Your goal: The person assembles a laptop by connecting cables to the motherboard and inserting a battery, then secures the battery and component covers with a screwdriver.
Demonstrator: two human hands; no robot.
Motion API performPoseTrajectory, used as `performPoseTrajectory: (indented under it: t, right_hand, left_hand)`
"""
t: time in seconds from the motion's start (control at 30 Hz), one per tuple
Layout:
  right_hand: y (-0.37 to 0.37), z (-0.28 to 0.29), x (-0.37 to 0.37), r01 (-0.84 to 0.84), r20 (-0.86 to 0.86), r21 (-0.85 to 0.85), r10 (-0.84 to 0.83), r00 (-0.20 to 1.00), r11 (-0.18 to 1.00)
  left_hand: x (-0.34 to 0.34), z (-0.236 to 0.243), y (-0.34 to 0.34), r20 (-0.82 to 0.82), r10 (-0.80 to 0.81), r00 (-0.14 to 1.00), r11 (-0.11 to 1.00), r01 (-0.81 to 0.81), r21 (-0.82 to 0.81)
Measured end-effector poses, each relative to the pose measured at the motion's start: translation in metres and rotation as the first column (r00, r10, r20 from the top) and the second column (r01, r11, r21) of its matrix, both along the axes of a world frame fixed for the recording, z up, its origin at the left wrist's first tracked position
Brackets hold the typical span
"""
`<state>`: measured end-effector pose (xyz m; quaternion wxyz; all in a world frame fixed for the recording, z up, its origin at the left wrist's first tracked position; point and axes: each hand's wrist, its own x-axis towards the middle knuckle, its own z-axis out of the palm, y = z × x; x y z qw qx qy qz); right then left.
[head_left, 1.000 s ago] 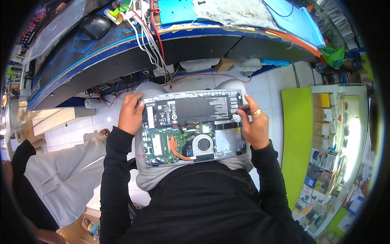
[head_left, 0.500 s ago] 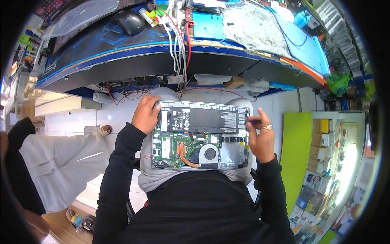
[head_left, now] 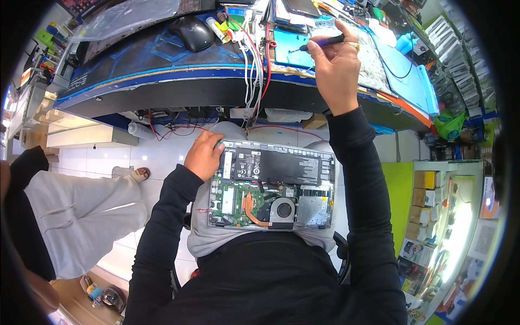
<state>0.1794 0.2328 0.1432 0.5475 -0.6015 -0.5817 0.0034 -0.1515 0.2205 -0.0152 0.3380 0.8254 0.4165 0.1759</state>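
Driver (head_left: pixel 328 41) points left, slightly down, from pinch of my right hand (head_left: pixel 337 73); long axis crosswise. Tip lies over blue mat (head_left: pixel 295 60), left of grip; touching or hovering, I can't quite tell on this feed. Laptop (head_left: pixel 273 184) lies on lap (head_left: pixel 203 236), below-right of my left hand (head_left: pixel 205 155), long axis left-right; fingers grasp its far left corner. Since last frame: right hand moved from laptop's right edge to bench (head_left: pixel 189 86); left grip unchanged. Driver slim, dark, purplish. Laptop opened: black battery (head_left: pixel 277 166), green board (head_left: pixel 242 189), round fan (head_left: pixel 283 208).
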Motion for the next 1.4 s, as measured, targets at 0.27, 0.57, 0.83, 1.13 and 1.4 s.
performPoseTrajectory:
  t: [0.27, 0.57, 0.83, 1.13, 1.4]
  right_hand:
    - [-0.005, 0.005, 0.003, 0.017, -0.026, 0.068, -0.015, 1.0, 0.998]
    - [-0.119, 0.001, -0.071, -0.261, -0.651, -0.131, 0.116, 0.75, 0.956]
    - [-0.152, -0.03, -0.098, -0.347, -0.818, -0.211, 0.03, 0.575, 0.914]
    - [-0.153, -0.033, -0.103, -0.343, -0.818, -0.213, 0.025, 0.574, 0.915]
    - [-0.157, -0.044, -0.108, -0.282, -0.418, -0.142, 0.201, 0.886, 0.949]
  left_hand:
    - [0.002, 0.004, -0.003, 0.015, 0.029, 0.999, 0.991, -0.031, 0.134]
    - [0.031, 0.071, -0.048, 0.38, -0.105, 0.919, 0.947, -0.024, 0.319]
    - [0.033, 0.073, -0.061, 0.416, -0.184, 0.89, 0.967, 0.088, 0.241]
    - [0.031, 0.074, -0.057, 0.434, -0.196, 0.879, 0.955, 0.07, 0.289]
    - [0.029, 0.068, -0.057, 0.362, -0.216, 0.907, 0.944, 0.099, 0.316]
